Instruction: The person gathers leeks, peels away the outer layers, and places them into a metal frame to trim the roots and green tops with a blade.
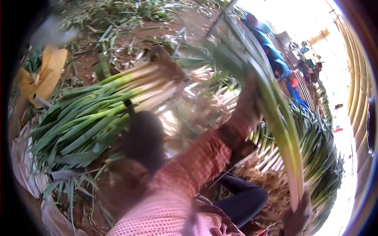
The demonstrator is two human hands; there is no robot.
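Note:
A long leek stretches down the right side of the view, its dark leaves at the top and its pale end at the bottom. My left hand, at the end of a pink-orange sleeve, is closed round the upper green part and blurred by motion. Low on the right, my right hand grips the pale end of the same leek. Behind it lies a big pile of leeks, white stems and roots facing my dark-trousered leg.
A neat bundle of leeks lies to the left, beside a brown board. A blurred dark rounded object stands in front of the bundle. Leaf scraps cover the ground behind. People in blue are at the upper right.

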